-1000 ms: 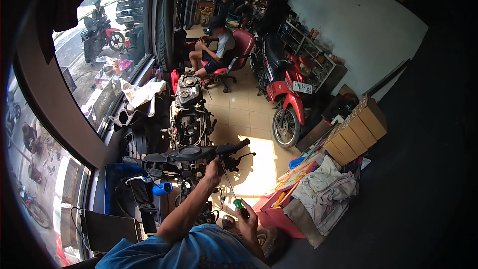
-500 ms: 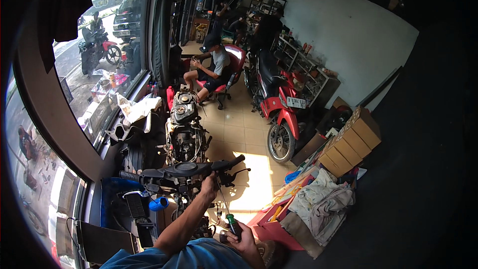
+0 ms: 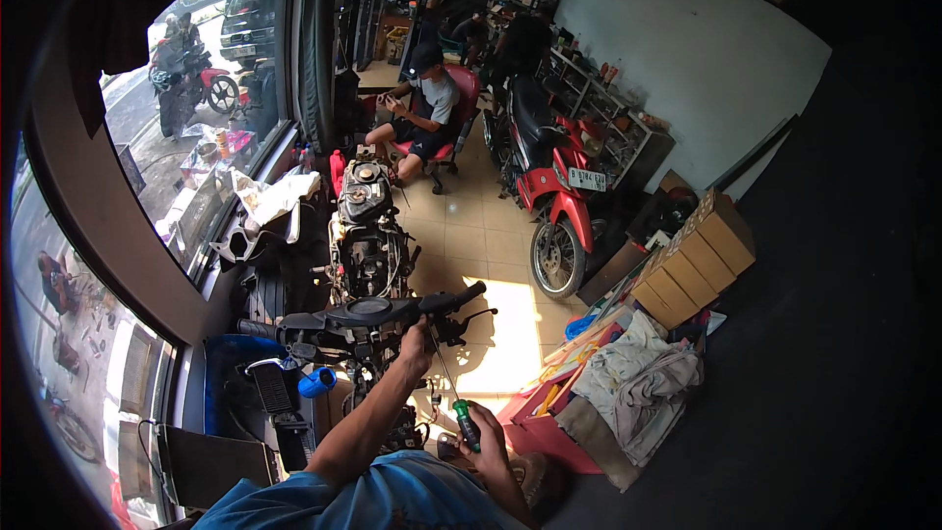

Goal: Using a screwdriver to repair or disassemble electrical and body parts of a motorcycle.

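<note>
A stripped motorcycle frame (image 3: pixel 370 260) stands lengthwise before me, its black handlebar cover (image 3: pixel 358 312) nearest. My left hand (image 3: pixel 416 344) is closed at the underside of the cover, right of centre, by the upper end of a long screwdriver shaft; exactly what its fingers grip is hidden. My right hand (image 3: pixel 488 445) is wrapped around the screwdriver's green-and-black handle (image 3: pixel 466 418), lower and to the right, with the shaft pointing up to the cover. A blue cylindrical object (image 3: pixel 316 382) lies left of my left forearm, beside black parts in a blue bin (image 3: pixel 224 365).
A red motorcycle (image 3: pixel 561 221) stands right. Cartons (image 3: pixel 702 255), cloths (image 3: pixel 638 373) and a pink box (image 3: pixel 530 437) are at lower right. A seated person (image 3: pixel 430 103) is on a red chair beyond the frame; other people work at the back. Windows (image 3: pixel 206 59) line the left, with removed panels (image 3: pixel 255 245) beside them.
The view dipped and came partly back as my head moved. Both hands stay on the cover and screwdriver, the right slightly shifted. The seated person's posture is much the same.
</note>
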The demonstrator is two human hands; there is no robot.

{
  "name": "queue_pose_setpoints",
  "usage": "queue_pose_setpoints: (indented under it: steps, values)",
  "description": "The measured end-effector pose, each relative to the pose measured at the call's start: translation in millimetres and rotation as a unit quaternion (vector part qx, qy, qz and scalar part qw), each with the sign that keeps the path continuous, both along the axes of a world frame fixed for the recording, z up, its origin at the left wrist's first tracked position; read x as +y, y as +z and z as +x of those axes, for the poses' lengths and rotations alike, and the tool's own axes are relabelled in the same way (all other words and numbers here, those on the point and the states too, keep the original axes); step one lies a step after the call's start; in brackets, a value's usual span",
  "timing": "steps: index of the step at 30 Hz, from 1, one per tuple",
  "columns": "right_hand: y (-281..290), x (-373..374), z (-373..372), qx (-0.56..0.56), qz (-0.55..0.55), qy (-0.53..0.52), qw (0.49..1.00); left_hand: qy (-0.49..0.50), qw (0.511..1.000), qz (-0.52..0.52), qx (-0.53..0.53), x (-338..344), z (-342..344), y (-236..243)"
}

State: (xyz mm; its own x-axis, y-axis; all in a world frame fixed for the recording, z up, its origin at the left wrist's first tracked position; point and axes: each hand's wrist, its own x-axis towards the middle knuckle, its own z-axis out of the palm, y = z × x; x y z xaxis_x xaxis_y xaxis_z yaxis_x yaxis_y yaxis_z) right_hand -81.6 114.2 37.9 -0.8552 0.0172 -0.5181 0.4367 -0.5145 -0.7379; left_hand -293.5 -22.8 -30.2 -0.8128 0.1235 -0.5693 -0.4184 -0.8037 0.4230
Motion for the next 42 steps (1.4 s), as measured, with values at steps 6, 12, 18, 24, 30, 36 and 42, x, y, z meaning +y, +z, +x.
queue_pose_setpoints:
  steps: [6, 12, 18, 24, 30, 36, 42]
  values:
    - [-30.8, 17.1, 0.7, -0.077, -0.449, 0.136, 0.880, -0.033, 0.998, 0.037, 0.046, -5.0, 1.2, -12.2]
    - [-8.7, -11.5, -4.3, 0.164, 0.279, -0.119, 0.939, -0.013, 0.999, 0.026, 0.042, -4.0, 3.9, -4.3]
    - [-7.8, -8.2, 0.0, 0.165, 0.353, -0.052, 0.919, -0.020, 0.999, 0.013, 0.042, -1.9, 5.2, 3.6]
    - [-9.4, 14.6, 4.6, -0.132, -0.370, 0.051, 0.918, 0.003, 0.998, 0.048, 0.035, -2.2, 0.5, -8.9]
    - [-22.2, 4.6, 8.1, -0.050, -0.073, 0.021, 0.996, 0.019, 0.998, 0.058, 0.012, -0.1, -1.7, -9.4]
    - [-5.4, -12.4, 7.7, 0.216, 0.493, -0.027, 0.842, 0.003, 0.999, 0.044, 0.017, -0.3, 3.2, 5.7]
    - [-21.4, -0.8, 9.1, -0.056, -0.168, -0.031, 0.984, 0.013, 0.999, 0.047, 0.007, -2.3, 0.2, -0.8]
